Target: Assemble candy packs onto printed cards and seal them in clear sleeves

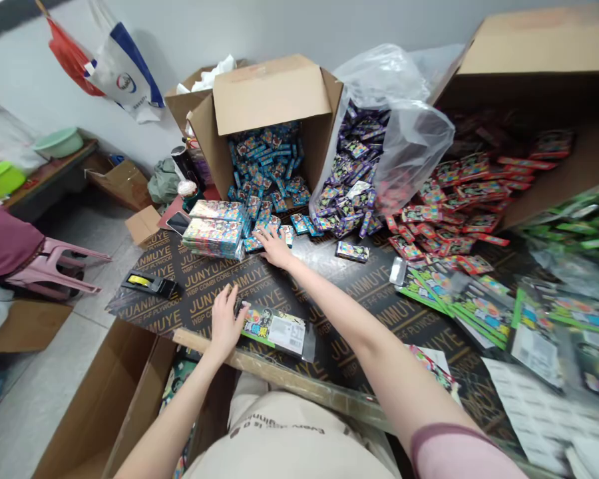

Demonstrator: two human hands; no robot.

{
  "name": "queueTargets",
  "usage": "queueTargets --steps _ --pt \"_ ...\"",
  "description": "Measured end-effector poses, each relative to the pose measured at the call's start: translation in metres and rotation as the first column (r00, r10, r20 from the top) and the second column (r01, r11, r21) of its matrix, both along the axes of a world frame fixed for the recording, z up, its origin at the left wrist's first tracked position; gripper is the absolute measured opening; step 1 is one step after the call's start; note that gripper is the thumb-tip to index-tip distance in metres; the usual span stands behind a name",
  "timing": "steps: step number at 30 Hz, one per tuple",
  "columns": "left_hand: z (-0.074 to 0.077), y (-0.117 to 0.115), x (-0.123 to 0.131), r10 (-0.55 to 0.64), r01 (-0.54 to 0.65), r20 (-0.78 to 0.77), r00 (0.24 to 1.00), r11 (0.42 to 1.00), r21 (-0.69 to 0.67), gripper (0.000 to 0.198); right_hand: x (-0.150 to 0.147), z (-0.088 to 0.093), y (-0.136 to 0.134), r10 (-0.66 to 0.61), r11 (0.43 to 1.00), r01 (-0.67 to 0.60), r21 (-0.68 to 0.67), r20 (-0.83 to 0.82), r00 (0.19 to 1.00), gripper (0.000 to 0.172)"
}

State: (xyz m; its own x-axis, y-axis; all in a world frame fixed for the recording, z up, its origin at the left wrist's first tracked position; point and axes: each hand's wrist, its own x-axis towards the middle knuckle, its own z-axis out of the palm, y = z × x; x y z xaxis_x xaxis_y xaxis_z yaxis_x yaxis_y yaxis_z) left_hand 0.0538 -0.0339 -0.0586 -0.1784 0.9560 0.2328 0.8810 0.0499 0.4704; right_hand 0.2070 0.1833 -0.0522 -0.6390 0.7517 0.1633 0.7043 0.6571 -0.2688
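Note:
My left hand (pixel 224 320) lies at the left end of a flat, clear packet (pixel 279 330) with a colourful printed card and a white label. Its fingers are stretched out, and the thumb touches the packet's end. Farther forward, my right hand (pixel 273 247) reaches down onto small blue candy boxes (pixel 264 211), fingers spread, with no box visibly lifted. Those blue boxes spill out of an open carton (pixel 272 100). Just left of my right hand is a stack of wrapped, colourful packs (pixel 214 229). A single purple box (pixel 352 251) lies to the right.
Purple boxes (pixel 352 166) fill a clear bag, and red boxes (pixel 459 199) spill from a large carton. Green boxes (pixel 574 223) and filled packets (pixel 484 306) are at right. A tape dispenser (pixel 148 284) stands at left. An open carton (pixel 100 392) is below the table edge.

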Motion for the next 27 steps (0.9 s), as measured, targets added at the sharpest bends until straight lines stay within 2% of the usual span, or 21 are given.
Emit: queueTargets --steps 3,5,6,7,9,10,11,12,13,14,15,16,17,19,20,22,24,25,27 --pt "0.014 0.022 0.009 -0.071 0.073 -0.044 0.996 0.997 0.039 0.049 -0.003 0.007 -0.002 0.087 0.996 -0.086 -0.021 0.044 0.995 0.048" --pt "0.026 0.04 0.017 -0.095 0.099 -0.061 0.994 0.993 0.066 0.056 0.011 0.013 -0.014 0.165 0.972 -0.17 -0.166 -0.041 0.985 0.033" --pt "0.031 0.047 0.022 -0.114 0.117 -0.039 0.993 0.991 0.06 0.057 0.022 0.016 -0.022 0.197 0.936 -0.221 -0.273 -0.112 0.974 0.03" --pt "0.035 0.054 0.028 -0.138 0.137 0.016 0.99 0.99 0.035 0.051 0.034 0.02 -0.032 0.208 0.884 -0.268 -0.382 -0.192 0.959 0.035" --pt "0.039 0.063 0.042 -0.174 0.2 0.27 0.947 0.977 -0.074 0.029 0.062 0.029 -0.052 0.146 0.786 -0.316 -0.531 -0.337 0.93 0.051" --pt "0.04 0.065 0.051 -0.155 0.241 0.454 0.877 0.961 -0.136 0.024 0.076 0.033 -0.063 0.076 0.781 -0.302 -0.547 -0.396 0.915 0.054" --pt "0.039 0.066 0.06 -0.103 0.284 0.638 0.763 0.94 -0.189 0.025 0.089 0.038 -0.074 0.002 0.811 -0.264 -0.522 -0.449 0.894 0.053" --pt "0.038 0.066 0.07 -0.022 0.321 0.785 0.619 0.919 -0.227 0.029 0.101 0.042 -0.085 -0.056 0.862 -0.207 -0.463 -0.493 0.868 0.056" --pt "0.036 0.065 0.08 0.068 0.346 0.88 0.47 0.903 -0.255 0.032 0.111 0.045 -0.096 -0.092 0.912 -0.138 -0.386 -0.52 0.849 0.07" --pt "0.035 0.063 0.089 0.148 0.359 0.927 0.344 0.892 -0.276 0.034 0.119 0.047 -0.108 -0.103 0.949 -0.074 -0.307 -0.525 0.845 0.086" --pt "0.035 0.061 0.098 0.209 0.369 0.944 0.256 0.881 -0.295 0.036 0.125 0.048 -0.12 -0.1 0.971 -0.028 -0.238 -0.508 0.856 0.099" --pt "0.035 0.058 0.106 0.248 0.38 0.947 0.206 0.871 -0.311 0.036 0.129 0.049 -0.13 -0.09 0.983 -0.001 -0.186 -0.478 0.874 0.102" --pt "0.036 0.055 0.112 0.261 0.395 0.947 0.189 0.862 -0.317 0.037 0.132 0.048 -0.141 -0.088 0.988 0.021 -0.152 -0.452 0.888 0.099" --pt "0.039 0.049 0.117 0.201 0.448 0.953 0.226 0.848 -0.285 0.039 0.136 0.045 -0.157 -0.108 0.992 0.068 -0.105 -0.45 0.887 0.085" --pt "0.04 0.046 0.116 0.119 0.478 0.953 0.278 0.843 -0.245 0.042 0.14 0.044 -0.164 -0.127 0.992 0.099 -0.082 -0.472 0.872 0.08" --pt "0.041 0.039 0.107 -0.155 0.564 0.879 0.451 0.813 -0.146 0.053 0.149 0.039 -0.173 -0.178 0.983 0.179 -0.049 -0.523 0.834 0.076" --pt "0.038 0.032 0.094 -0.477 0.687 0.632 0.611 0.716 -0.123 0.076 0.162 0.035 -0.179 -0.227 0.97 0.241 -0.044 -0.533 0.815 0.074" --pt "0.035 0.028 0.087 -0.606 0.739 0.473 0.64 0.654 -0.162 0.087 0.168 0.032 -0.182 -0.247 0.965 0.259 -0.051 -0.52 0.817 0.073" --pt "0.027 0.022 0.078 -0.754 0.78 0.221 0.619 0.556 -0.286 0.099 0.179 0.027 -0.188 -0.273 0.96 0.272 -0.073 -0.474 0.837 0.073"
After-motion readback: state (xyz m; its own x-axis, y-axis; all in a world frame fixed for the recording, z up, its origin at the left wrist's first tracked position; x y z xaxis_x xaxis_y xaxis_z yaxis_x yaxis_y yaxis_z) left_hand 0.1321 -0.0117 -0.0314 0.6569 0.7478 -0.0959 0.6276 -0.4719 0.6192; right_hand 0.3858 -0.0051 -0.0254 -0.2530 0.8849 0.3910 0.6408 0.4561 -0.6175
